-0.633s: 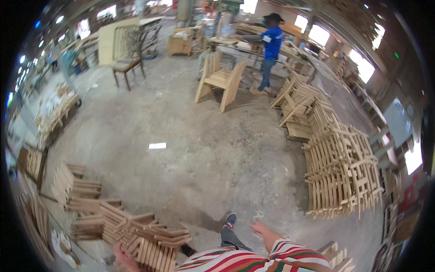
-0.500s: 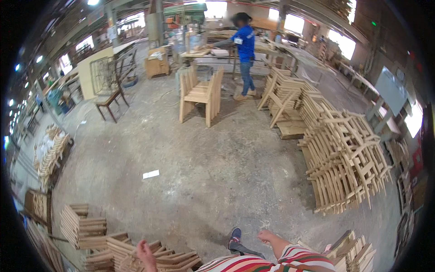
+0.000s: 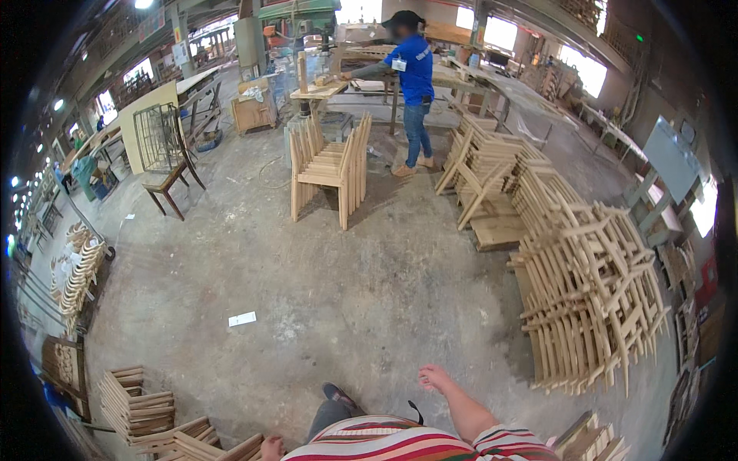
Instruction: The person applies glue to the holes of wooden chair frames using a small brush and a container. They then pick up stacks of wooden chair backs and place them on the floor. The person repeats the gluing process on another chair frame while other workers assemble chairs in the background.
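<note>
My right hand [image 3: 436,378] hangs out in front of my striped top, over the concrete floor, its fingers loosely bent and slightly apart with nothing in them. At the lower edge, part of my left hand [image 3: 273,447] shows beside a stack of light wooden frames [image 3: 196,439]; its fingers are mostly hidden, and I cannot tell whether it touches the wood. Farther ahead stands a row of nested pale wooden chair frames [image 3: 330,170], out of reach of both hands.
Wooden chair parts are piled high on the right [image 3: 588,292]. A worker in blue [image 3: 415,77] stands at a machine table [image 3: 319,91] beyond the chair frames. At left are a dark chair [image 3: 165,183] and a cart of curved parts [image 3: 81,276]. A white paper [image 3: 242,319] lies on the floor.
The chair frames and right-hand pile appear larger and nearer. My right hand has swung forward and slightly left; my left hand has dropped toward the lower edge. One shoe has shifted left.
</note>
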`<state>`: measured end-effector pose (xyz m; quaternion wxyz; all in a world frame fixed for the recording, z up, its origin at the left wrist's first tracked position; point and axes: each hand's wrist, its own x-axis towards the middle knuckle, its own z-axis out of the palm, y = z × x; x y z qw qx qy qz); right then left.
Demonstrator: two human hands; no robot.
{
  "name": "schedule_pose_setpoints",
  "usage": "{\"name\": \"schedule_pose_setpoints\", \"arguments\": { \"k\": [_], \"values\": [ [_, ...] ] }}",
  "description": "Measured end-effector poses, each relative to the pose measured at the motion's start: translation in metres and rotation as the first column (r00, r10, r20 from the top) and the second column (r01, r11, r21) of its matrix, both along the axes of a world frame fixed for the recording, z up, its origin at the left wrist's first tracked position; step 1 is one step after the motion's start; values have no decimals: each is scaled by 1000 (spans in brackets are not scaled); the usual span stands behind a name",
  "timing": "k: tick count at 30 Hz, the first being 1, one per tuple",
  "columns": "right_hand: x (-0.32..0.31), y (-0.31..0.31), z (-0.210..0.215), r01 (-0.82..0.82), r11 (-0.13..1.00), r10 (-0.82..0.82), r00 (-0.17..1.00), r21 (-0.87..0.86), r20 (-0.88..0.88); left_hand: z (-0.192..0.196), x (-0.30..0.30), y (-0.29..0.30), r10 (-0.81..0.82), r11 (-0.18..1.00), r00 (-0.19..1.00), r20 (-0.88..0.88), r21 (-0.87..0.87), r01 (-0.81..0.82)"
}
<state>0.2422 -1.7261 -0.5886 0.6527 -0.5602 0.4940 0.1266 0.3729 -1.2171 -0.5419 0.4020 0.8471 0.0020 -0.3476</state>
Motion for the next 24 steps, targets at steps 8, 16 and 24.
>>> {"name": "schedule_pose_setpoints", "arguments": {
  "k": [8, 16, 24],
  "values": [
    [125, -55, -5, 7, 993, -7, 1000, -120, -2, -38, 156, -14, 76, 937, 950, -303, 347, 35],
    [257, -85, 10, 81, 996, -81, 997, 34, 4, -25, 449, -182, -317, 930, 890, 327, 290, 225],
    [340, -210, -9, 52, 997, -49, 997, 50, -59, 24, 566, -382, 39, 979, 975, 221, -203, 7]
  ]
}}
